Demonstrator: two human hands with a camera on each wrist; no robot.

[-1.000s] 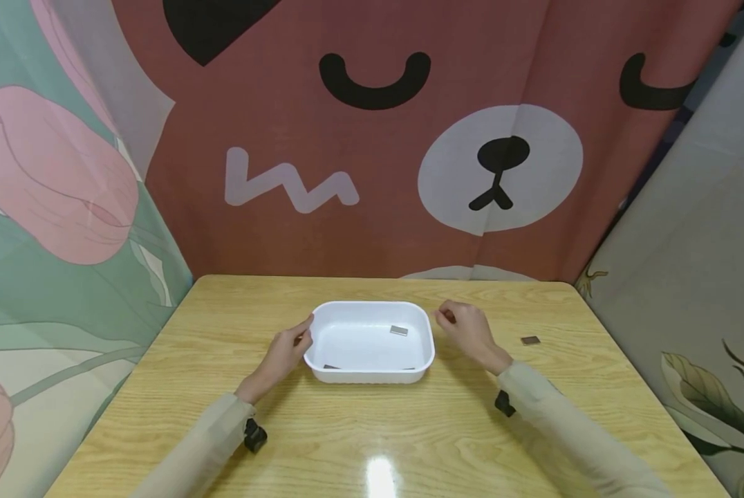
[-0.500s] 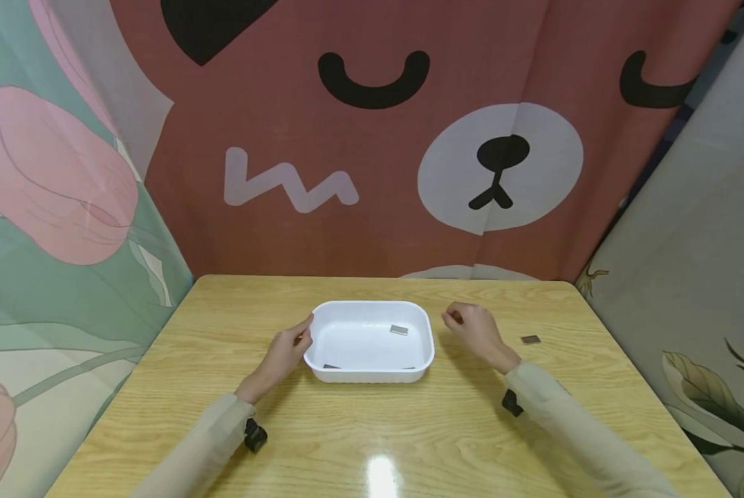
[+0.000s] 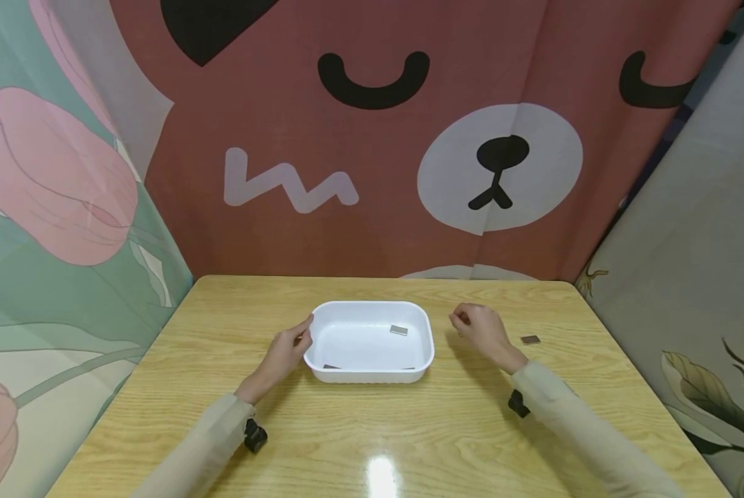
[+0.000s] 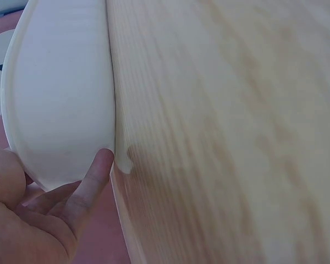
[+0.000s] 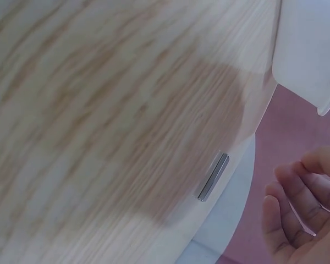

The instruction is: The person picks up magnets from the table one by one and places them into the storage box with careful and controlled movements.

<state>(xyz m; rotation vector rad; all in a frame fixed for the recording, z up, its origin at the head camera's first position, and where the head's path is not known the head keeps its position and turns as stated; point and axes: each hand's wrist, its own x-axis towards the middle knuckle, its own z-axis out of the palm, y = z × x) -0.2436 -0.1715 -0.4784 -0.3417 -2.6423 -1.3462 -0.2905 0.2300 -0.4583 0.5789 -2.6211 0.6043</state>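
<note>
A white rectangular tray (image 3: 368,377) stands on the table. My left hand (image 3: 285,353) grips its left end; the left wrist view shows a fingertip (image 4: 103,158) pressed to the tray's side near its base. Inside lie a small grey metallic strip (image 3: 400,330) towards the right and a dark piece (image 3: 331,366) partly hidden by the front wall. My right hand (image 3: 480,330) hovers right of the tray with loosely curled fingers (image 5: 294,192), nothing showing in them. Right of that hand another small strip (image 3: 530,339) lies on the table; up close it looks silver with a dark lengthwise line.
The wood-grain table (image 3: 347,443) has a rounded back edge. A curtain with a bear print (image 3: 378,228) hangs right behind it, and patterned cloths (image 3: 67,207) close off both sides. Dark wrist devices (image 3: 256,436) sit below both sleeves.
My right hand has drawn away from the tray's right rim, moving right towards the strip on the table. The left hand, the tray and the strips have stayed in place.
</note>
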